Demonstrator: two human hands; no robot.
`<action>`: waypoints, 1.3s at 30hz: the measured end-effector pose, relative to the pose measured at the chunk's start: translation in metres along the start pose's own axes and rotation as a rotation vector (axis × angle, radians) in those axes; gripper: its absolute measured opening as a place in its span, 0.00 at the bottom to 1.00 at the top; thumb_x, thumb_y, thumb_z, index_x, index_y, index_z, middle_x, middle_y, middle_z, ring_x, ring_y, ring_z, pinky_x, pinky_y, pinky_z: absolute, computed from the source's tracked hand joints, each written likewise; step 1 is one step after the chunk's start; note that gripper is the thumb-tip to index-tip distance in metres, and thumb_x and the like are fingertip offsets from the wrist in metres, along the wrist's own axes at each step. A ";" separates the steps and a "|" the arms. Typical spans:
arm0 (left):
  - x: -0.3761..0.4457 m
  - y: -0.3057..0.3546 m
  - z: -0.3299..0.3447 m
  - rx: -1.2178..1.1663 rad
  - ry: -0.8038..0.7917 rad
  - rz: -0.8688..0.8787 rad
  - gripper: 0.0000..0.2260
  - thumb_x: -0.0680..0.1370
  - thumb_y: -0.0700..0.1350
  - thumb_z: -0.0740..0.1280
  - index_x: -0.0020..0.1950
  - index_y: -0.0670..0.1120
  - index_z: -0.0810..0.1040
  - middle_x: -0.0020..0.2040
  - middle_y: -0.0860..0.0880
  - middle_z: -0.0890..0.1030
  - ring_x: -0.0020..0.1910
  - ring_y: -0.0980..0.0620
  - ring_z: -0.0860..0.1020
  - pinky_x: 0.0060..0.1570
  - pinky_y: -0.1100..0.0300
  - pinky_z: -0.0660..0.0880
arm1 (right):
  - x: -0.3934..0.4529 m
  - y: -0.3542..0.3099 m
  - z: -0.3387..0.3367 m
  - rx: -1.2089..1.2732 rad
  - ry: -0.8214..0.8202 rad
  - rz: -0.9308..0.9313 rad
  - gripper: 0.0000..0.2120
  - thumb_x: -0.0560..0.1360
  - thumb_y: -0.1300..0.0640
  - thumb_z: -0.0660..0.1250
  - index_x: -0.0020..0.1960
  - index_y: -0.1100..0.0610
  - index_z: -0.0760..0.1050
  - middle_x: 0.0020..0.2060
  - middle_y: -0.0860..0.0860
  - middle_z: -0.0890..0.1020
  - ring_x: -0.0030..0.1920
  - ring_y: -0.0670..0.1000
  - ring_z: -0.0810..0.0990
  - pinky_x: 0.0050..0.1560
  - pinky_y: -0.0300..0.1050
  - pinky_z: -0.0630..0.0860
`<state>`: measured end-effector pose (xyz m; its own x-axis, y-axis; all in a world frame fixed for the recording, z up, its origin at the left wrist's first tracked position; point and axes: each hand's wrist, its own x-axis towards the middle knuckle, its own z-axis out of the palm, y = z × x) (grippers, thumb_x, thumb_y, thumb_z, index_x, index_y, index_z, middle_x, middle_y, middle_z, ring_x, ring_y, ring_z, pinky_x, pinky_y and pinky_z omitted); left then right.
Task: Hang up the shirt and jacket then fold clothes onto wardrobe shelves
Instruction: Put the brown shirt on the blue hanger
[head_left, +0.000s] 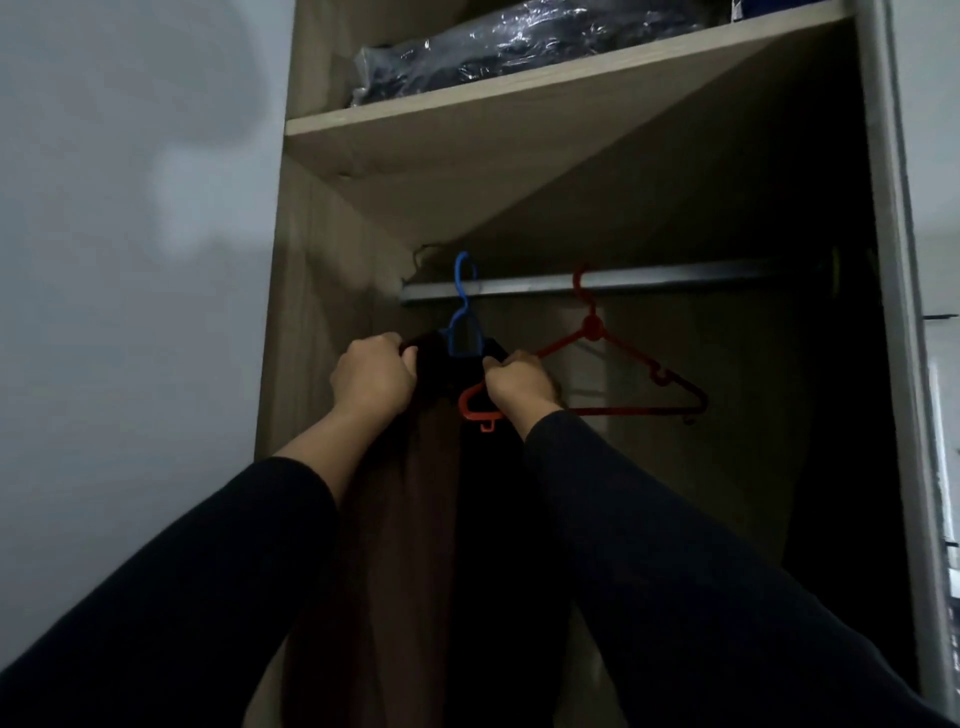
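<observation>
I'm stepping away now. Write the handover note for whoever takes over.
Left hand: closed on the dark garment at its left shoulder.
Right hand: closed on its right shoulder.
The garment is on the blue hanger, hooked on the rail.
The red hanger hangs empty beside it.
Done: one garment hung, being straightened.
Left: the second garment, then folding onto shelves.

Wardrobe open, wall to left. Shelf above rail; plastic-wrapped bundle on shelf. Two hangers on rail: left hanger carrying garment, empty hanger to right, tilted. Left hand and right hand at garment's shoulders, either side of left hanger's neck.
</observation>
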<state>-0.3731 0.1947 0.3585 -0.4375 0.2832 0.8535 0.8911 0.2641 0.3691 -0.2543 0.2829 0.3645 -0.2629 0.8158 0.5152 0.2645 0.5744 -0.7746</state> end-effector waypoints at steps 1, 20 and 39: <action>0.001 0.000 -0.001 0.002 -0.008 0.003 0.13 0.80 0.50 0.59 0.52 0.44 0.78 0.47 0.42 0.80 0.48 0.41 0.78 0.39 0.56 0.70 | 0.001 0.001 -0.001 0.013 0.023 0.001 0.16 0.80 0.52 0.59 0.64 0.59 0.71 0.60 0.57 0.77 0.59 0.59 0.76 0.47 0.43 0.68; 0.014 0.007 -0.007 -0.103 -0.261 -0.047 0.14 0.80 0.51 0.61 0.59 0.44 0.77 0.45 0.45 0.75 0.40 0.51 0.73 0.41 0.57 0.70 | -0.024 -0.001 -0.016 0.034 0.079 -0.210 0.10 0.79 0.53 0.58 0.57 0.54 0.75 0.53 0.56 0.80 0.54 0.57 0.78 0.46 0.42 0.70; -0.039 0.030 -0.044 -0.188 -0.544 0.040 0.16 0.79 0.56 0.62 0.54 0.47 0.81 0.48 0.51 0.80 0.50 0.53 0.77 0.48 0.61 0.69 | -0.126 0.030 0.034 -0.019 -0.078 -0.420 0.05 0.77 0.54 0.63 0.50 0.53 0.76 0.45 0.53 0.79 0.44 0.51 0.79 0.41 0.45 0.76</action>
<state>-0.3242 0.1505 0.3524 -0.3579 0.7359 0.5748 0.8925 0.0887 0.4422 -0.2449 0.1954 0.2641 -0.4205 0.5036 0.7547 0.1364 0.8574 -0.4962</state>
